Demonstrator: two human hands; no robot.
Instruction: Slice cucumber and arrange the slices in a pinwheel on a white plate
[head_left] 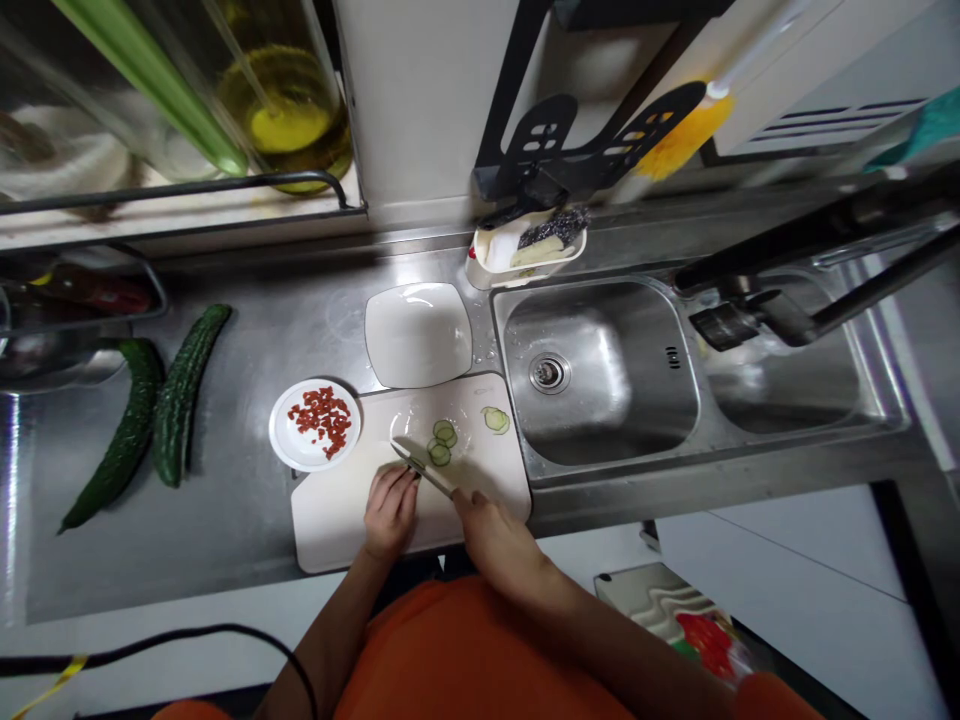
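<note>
My right hand (491, 535) grips the handle of a kitchen knife (424, 470), whose blade points up and to the left over the white cutting board (337, 530). My left hand (391, 508) is closed on the board beside the blade, its fingers curled over a cucumber piece that they mostly hide. Just right of the blade lie several thin cucumber slices (442, 442). More pale green slices (495, 420) sit near the board's right edge. A white plate (283, 448) with chopped red bits (322, 415) overlaps the board's upper left corner.
Behind the board is a square white plate (418, 335). Two whole cucumbers (191, 395) lie on the steel counter (255, 340) at left. A steel sink (600, 370) adjoins the board's right side, with a dark faucet (765, 310) beyond. A white caddy (529, 272) stands behind.
</note>
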